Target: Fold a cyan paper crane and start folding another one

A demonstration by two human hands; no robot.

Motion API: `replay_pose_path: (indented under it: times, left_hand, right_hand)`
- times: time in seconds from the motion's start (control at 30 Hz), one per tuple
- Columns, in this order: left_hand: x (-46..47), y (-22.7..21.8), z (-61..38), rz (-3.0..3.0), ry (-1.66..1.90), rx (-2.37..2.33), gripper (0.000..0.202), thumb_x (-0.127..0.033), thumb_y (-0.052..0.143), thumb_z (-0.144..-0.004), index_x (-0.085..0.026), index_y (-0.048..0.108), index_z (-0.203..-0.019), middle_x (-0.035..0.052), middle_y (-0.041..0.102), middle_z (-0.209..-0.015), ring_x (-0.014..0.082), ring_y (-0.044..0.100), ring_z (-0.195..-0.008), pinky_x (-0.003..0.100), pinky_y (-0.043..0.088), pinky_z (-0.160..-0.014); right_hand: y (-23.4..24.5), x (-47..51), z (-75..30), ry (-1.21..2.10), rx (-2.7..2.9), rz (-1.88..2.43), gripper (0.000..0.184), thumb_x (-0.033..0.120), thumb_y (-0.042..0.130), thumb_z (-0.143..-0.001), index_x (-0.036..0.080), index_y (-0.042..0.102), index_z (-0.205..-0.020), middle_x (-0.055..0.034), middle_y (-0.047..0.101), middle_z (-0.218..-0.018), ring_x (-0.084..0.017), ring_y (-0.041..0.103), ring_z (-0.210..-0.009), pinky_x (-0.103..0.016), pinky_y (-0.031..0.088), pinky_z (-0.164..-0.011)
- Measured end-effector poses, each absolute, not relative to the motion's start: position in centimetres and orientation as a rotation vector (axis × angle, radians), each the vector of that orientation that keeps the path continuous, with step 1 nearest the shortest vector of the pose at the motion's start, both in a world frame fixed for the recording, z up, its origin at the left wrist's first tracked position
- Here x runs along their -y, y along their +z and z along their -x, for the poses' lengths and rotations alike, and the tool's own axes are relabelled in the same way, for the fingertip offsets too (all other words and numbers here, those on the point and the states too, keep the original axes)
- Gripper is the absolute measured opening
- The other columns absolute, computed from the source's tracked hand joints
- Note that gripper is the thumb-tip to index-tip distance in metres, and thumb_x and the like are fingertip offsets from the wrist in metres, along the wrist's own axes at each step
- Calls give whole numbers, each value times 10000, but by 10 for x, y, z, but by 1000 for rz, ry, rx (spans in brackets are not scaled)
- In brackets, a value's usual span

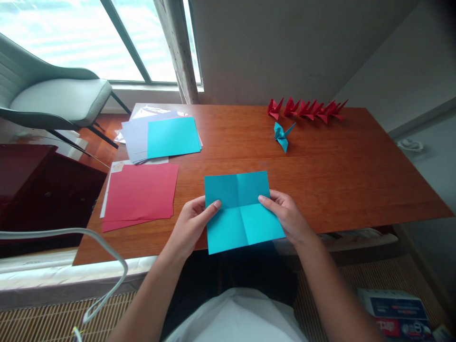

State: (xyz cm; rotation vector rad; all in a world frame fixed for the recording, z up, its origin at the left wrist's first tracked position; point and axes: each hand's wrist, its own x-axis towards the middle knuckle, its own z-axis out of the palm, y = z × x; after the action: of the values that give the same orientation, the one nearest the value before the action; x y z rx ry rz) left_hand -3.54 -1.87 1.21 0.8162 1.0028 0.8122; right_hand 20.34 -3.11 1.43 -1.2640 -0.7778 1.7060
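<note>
I hold a teal square of paper (242,209) with crease lines crossing it, tilted up over the near edge of the wooden table (338,171). My left hand (194,223) pinches its left edge, thumb on top. My right hand (287,216) pinches its right edge the same way. Both hands are closed on the sheet.
A stack of red sheets (140,194) lies at the left, and a teal sheet (173,137) tops a pale pile behind it. A teal paper crane (282,135) and a row of several red cranes (306,109) stand at the back. A grey chair (57,97) is by the window.
</note>
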Motion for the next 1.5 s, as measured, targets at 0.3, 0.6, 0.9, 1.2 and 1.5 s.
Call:
replay_pose_path:
  times: [0.3, 0.6, 0.9, 1.2, 1.5]
  left_hand:
    - [20, 15, 34, -817, 816, -1002, 267, -421, 764, -853, -179, 760, -967, 44, 758, -890, 180, 677, -801, 254, 551, -689]
    - [20, 16, 33, -826, 833, -1040, 347, -455, 775, -829, -190, 769, -1054, 62, 773, -956, 224, 702, -844, 289, 557, -710]
    - [16, 17, 28, -849, 1030, -1098, 313, -394, 790, -818, -186, 739, -1046, 73, 764, -958, 167, 687, -820, 213, 507, -637]
    - [21, 14, 32, -810, 1295, -1154, 224, -330, 717, -882, -193, 693, -1058, 46, 748, -976, 120, 661, -777, 198, 486, -649]
    - [18, 20, 32, -2364, 717, -1113, 332, -257, 504, -1002, -203, 634, -1302, 114, 624, -1429, 292, 556, -1344, 449, 444, -1090]
  right_hand:
    - [14, 32, -205, 1706, 765, 1245, 246, 418, 778, -822, 229, 768, -979, 6, 754, -816, -143, 655, -688, -233, 527, -625]
    - [7, 35, -207, 1662, 802, 1213, 279, 423, 772, -832, 214, 756, -1017, -17, 765, -872, -166, 674, -752, -257, 546, -693]
    - [22, 36, -219, 713, 1258, 1572, 235, 435, 664, -920, 220, 722, -845, -39, 715, -734, -234, 669, -706, -349, 543, -690]
    - [16, 50, -217, -62, 2077, 1106, 463, 56, 564, -931, 256, 628, -1343, -72, 706, -1324, -245, 637, -1284, -408, 551, -1066]
    - [-18, 58, -230, 201, 2406, 1059, 479, 57, 470, -980, 233, 586, -1410, -89, 623, -1435, -256, 552, -1376, -449, 535, -1098]
